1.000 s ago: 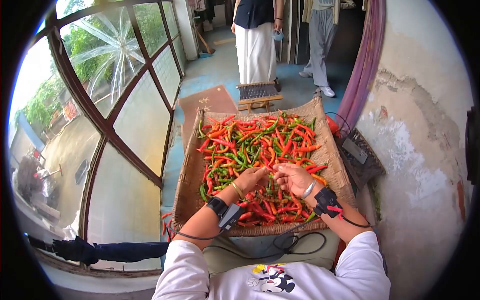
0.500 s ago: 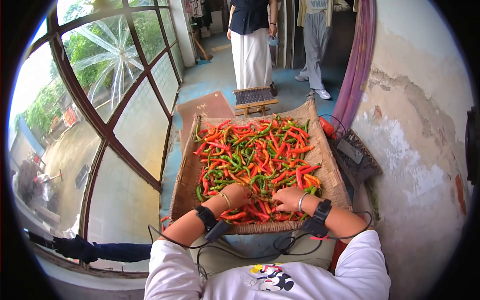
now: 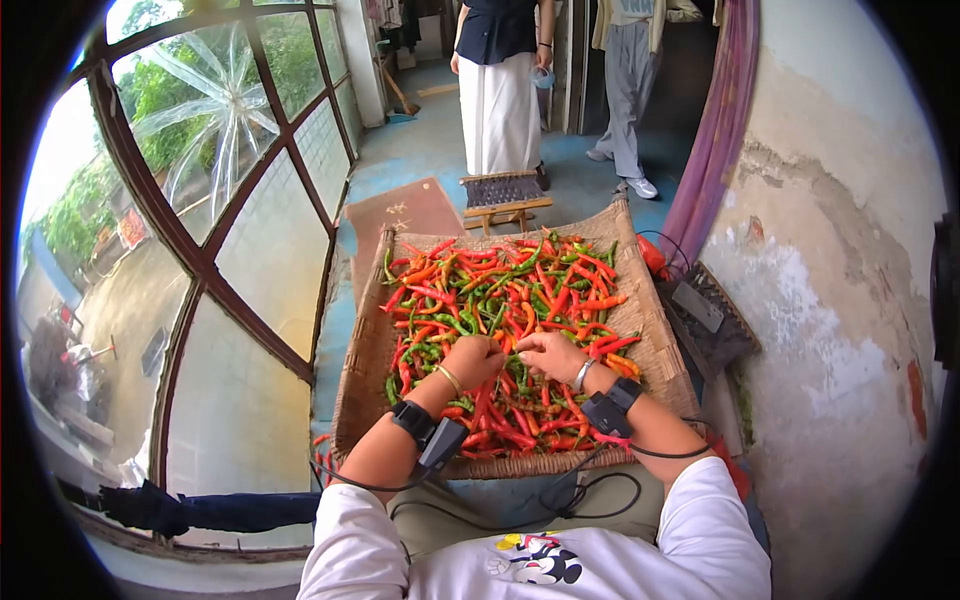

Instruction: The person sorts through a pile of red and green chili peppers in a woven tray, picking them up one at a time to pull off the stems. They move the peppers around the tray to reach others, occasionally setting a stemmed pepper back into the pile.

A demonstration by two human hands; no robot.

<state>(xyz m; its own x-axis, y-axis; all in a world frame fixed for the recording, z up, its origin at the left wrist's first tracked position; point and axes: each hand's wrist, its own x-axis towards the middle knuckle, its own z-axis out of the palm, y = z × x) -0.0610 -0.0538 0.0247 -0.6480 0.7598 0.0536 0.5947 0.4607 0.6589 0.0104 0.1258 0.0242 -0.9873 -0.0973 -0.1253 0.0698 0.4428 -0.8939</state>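
Observation:
A wide woven tray [image 3: 668, 345] holds a heap of red, green and orange chili peppers [image 3: 510, 290]. Over the middle of the heap, my left hand [image 3: 473, 360] is closed, its fingers curled inward. My right hand [image 3: 552, 355] faces it a short gap away, thumb and fingers pinched together. Whatever the fingertips hold is too small or hidden to make out. Peppers lie beneath and around both hands. A bangle and a black strapped device sit on each wrist and forearm, with black cables running from them.
A small folding stool [image 3: 505, 200] stands beyond the tray. Two people stand farther back, one in a white skirt [image 3: 502, 120]. A dark woven seat with a phone [image 3: 698, 306] on it is at the right by the wall. Windows line the left, and a folded dark umbrella [image 3: 210, 510] lies below them.
Both hands have risen and moved forward from the near part of the heap to its middle. They have come closer together, and the right hand's fingers now pinch.

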